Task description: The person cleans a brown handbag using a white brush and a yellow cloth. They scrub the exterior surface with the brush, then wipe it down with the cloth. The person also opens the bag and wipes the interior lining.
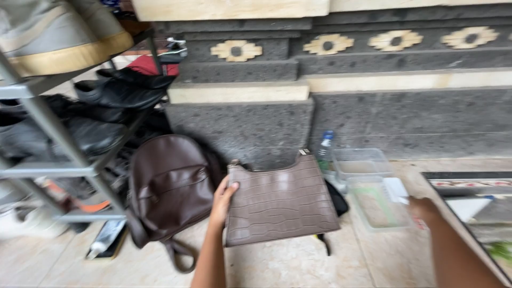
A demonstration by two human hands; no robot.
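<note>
Handbag (pixel 280 202), taupe with a bumpy scale pattern, stands on the tiled floor (pixel 298 264) against the grey stone wall (pixel 373 112). The left hand (pixel 221 202) grips its left edge, thumb on the front, arm reaching straight up from below. Just left of that hand leans a dark brown backpack (pixel 170 186), with a metal shoe rack (pixel 53 138) beyond it. The right hand (pixel 424 209) is blurry, arm stretched out, touching a clear plastic box (pixel 376 205); I cannot tell if it grips. A plastic bottle (pixel 325 152) stands between the hands.
</note>
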